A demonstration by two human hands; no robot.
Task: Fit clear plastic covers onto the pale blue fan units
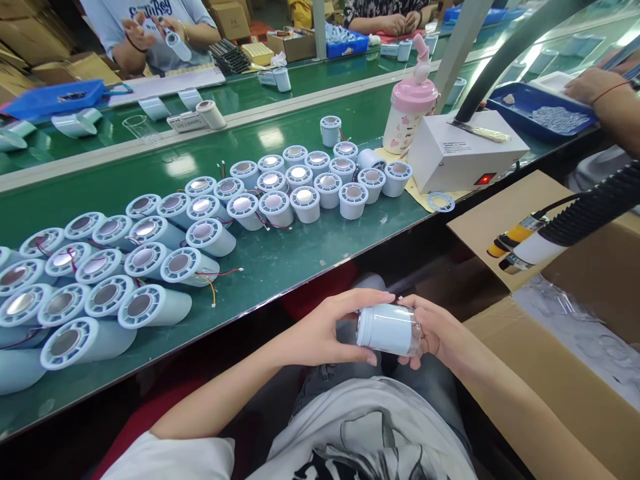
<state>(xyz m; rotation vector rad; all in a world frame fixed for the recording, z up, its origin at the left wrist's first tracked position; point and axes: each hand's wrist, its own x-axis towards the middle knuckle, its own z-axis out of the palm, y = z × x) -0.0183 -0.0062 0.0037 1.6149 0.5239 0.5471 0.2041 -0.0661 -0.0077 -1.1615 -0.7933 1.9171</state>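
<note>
Lower centre of frame: a pale blue plastic cylinder [387,329] lies sideways above the lap, gripped between both hands. The left hand [325,330] wraps its near end, fingers curled over the top, thumb beneath. The right hand [437,333] cups the far end. At left, matching cylinder housings [150,253] crowd the green workbench [300,253]. A white control box [463,152] sits at upper right.
</note>
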